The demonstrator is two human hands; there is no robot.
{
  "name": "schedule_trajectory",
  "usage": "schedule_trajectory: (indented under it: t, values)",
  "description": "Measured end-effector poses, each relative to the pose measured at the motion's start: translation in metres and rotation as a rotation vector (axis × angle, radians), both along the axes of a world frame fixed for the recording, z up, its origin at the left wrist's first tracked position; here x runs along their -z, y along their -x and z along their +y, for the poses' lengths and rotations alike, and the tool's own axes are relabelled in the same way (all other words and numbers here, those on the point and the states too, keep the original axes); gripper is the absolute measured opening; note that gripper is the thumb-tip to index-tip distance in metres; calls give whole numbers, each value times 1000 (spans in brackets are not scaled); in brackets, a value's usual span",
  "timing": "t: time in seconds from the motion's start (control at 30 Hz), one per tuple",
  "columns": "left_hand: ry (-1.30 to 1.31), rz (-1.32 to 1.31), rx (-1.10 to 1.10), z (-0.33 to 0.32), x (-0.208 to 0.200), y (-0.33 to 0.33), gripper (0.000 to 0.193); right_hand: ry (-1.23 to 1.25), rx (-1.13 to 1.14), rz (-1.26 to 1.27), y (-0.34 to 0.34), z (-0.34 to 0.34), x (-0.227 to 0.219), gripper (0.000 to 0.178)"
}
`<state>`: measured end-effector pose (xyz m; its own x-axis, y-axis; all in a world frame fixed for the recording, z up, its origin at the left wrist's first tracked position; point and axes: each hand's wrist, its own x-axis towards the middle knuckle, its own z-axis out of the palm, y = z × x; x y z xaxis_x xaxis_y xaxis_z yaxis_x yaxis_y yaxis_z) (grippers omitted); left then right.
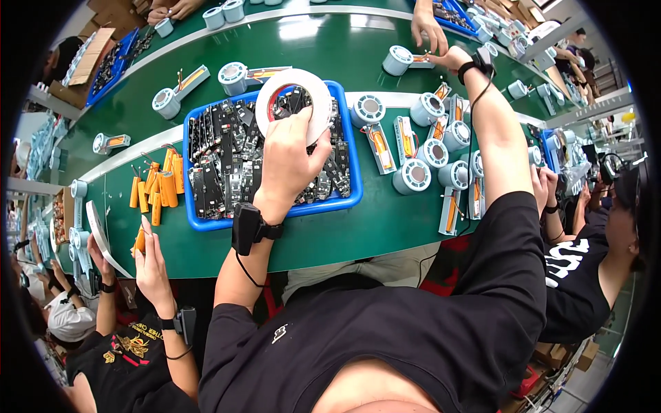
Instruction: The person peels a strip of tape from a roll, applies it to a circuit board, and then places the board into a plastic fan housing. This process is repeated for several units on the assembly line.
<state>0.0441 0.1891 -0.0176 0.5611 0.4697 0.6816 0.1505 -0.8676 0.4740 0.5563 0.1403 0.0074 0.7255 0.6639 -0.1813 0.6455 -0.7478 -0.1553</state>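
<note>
A wide roll of white tape [318, 93] is in my left hand [292, 162], whose fingers hook into its hole above a blue tray [357, 186]. The tray holds many small black circuit boards [224, 165]. My right arm stretches to the far right, where my right hand [451, 60] has its fingers closed at the handle end of a light blue handheld fan [398, 60] lying on the table. An orange battery and thin wires show in that fan's handle. Another person's hand [428, 31] hangs just beyond my right fingers.
Several open fans [413, 175] cluster right of the tray; two more [166, 103] lie beyond it. Orange batteries [165, 187] are heaped on the green table [275, 251] to the left. A person at left holds a battery [140, 241] and tape [102, 230]. Another sits at right.
</note>
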Motion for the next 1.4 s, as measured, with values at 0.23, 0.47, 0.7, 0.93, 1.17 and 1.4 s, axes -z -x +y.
schedule_trajectory:
  t: [0.23,0.47,0.7,0.93,1.17,1.4]
  values:
    - [54,30,54,-9,-10,2,48,-233,-170,-554,98,-34,-48,50]
    - [105,-141,142,-14,-6,4,57,-765,-981,203,346,-65,-89,40]
    - [142,-214,138,-11,-13,4,59,-904,-950,-77,374,-60,-58,41]
    - [157,-248,106,2,-7,5,57,-980,-951,-1,370,-43,-68,24]
    - [91,-321,44,-15,-9,4,57,-843,-1001,-15,363,-56,-67,18]
    - [55,-303,-13,-3,-16,11,55,-773,-915,68,372,-58,-79,15]
